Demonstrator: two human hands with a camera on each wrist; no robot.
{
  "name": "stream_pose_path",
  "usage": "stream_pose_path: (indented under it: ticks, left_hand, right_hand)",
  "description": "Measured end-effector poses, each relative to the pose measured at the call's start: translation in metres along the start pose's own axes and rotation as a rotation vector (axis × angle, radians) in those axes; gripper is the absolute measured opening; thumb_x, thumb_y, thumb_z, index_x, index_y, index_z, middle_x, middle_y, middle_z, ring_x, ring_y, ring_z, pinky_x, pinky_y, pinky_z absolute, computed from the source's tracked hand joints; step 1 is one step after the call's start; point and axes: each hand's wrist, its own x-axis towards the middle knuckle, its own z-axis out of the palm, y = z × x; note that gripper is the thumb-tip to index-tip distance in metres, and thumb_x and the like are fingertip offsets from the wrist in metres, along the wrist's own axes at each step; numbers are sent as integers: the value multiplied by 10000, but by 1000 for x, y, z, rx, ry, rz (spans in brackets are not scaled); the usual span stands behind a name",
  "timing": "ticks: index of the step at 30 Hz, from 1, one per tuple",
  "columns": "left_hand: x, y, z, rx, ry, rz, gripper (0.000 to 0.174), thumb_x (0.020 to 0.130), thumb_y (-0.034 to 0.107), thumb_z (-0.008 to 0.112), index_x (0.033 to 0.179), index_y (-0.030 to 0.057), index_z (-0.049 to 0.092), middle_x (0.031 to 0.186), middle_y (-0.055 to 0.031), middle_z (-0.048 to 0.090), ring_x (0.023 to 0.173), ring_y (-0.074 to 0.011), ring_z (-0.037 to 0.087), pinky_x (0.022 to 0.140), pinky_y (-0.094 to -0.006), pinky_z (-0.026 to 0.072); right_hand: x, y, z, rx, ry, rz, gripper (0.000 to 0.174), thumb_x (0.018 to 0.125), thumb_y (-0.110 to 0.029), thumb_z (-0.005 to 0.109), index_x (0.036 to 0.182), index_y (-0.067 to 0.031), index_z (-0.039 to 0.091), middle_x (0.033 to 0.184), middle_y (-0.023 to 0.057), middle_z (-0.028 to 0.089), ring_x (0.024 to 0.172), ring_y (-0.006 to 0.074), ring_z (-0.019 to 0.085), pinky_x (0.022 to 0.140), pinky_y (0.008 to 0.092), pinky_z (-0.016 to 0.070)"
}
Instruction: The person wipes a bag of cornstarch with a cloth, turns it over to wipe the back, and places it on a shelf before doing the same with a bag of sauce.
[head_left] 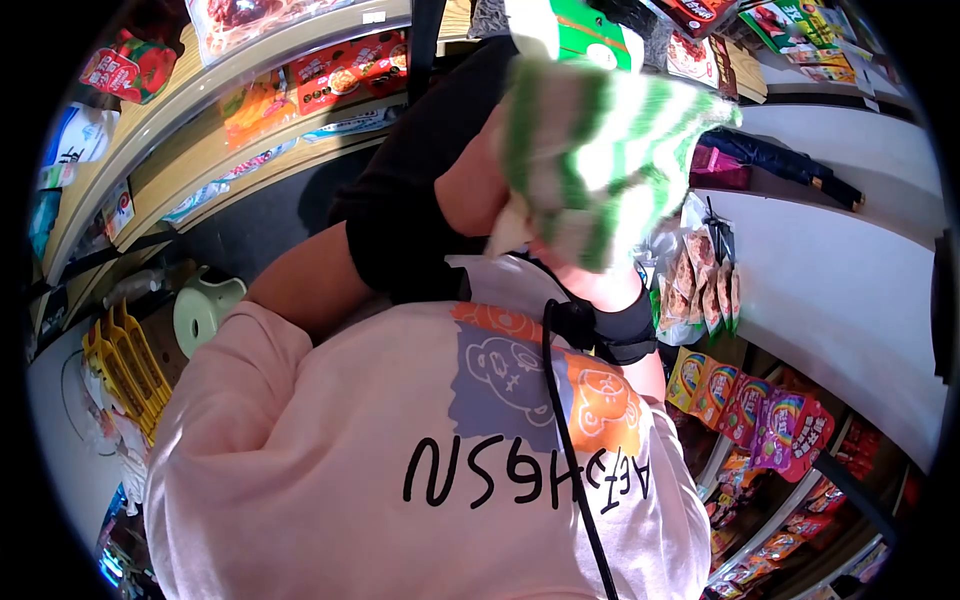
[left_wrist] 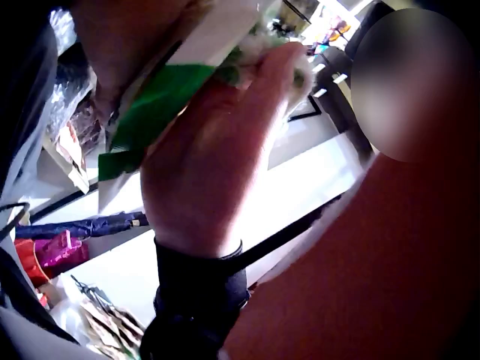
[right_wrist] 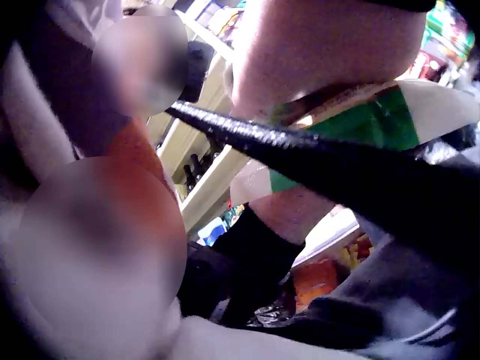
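Observation:
In the head view, a fluffy green-and-white striped cloth [head_left: 605,150] is held up in front of the chest, blurred. My left hand [head_left: 475,190] grips it from the left, most of its fingers hidden behind the cloth. Below its lower right edge, my right hand [head_left: 585,280] grips it too, a black band [head_left: 625,335] around the wrist. In the left wrist view, the right hand [left_wrist: 217,165] has its thumb laid along the cloth [left_wrist: 161,105]. In the right wrist view, the cloth [right_wrist: 367,124] spans between the right hand [right_wrist: 322,56] and the left hand [right_wrist: 292,206].
Packaged goods [head_left: 350,72] fill shelves at the left. A dark umbrella [head_left: 790,168] lies on a white shelf at the right, above hanging snack bags [head_left: 695,275] and candy pouches [head_left: 745,405]. A pale green stool [head_left: 205,310] stands lower left, and a black cable [head_left: 560,410] crosses the shirt.

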Motion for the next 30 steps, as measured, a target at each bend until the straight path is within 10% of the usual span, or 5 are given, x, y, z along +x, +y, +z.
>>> stream_pose_path:
  ticks: [5,11,15,20,30]
  left_hand:
    - [-9,5,-18,-232,-38,-145,540,945,417,405,1332,42,374,1284,-114,475,1143,-222,488,976,-354,389]
    - [-12,-1,-29,-351,-6,-234,564,943,450,385,1336,45,377,1287,-115,486,1139,-229,506,965,-369,407]
    - [-12,-4,-35,-394,17,-278,581,942,472,372,1338,47,378,1289,-116,493,1136,-234,518,958,-379,418]
    - [-13,-7,-43,-398,68,-329,603,941,500,355,1341,50,381,1291,-117,502,1133,-239,533,949,-391,433]
    - [-10,-5,-24,-394,-257,28,473,957,188,450,1382,65,282,1324,-105,427,1184,-200,466,986,-305,403]
  right_hand:
    - [24,-58,-9,72,229,67,357,659,-209,733,975,-82,626,1100,151,539,1056,346,505,899,423,409]
    - [9,-48,-38,210,81,-162,264,731,-269,648,886,-55,645,1061,154,607,1035,392,529,937,459,386]
    - [-33,-42,-34,59,566,134,249,792,-213,627,951,-22,620,1047,148,620,933,275,595,869,370,438]
    - [-28,-44,-63,679,1321,102,708,845,-447,573,1349,-13,332,1311,130,440,1198,292,437,1007,448,355]
    - [29,-28,-41,-320,317,119,340,809,-180,580,1139,-99,591,1261,207,476,1264,421,345,1072,498,215]
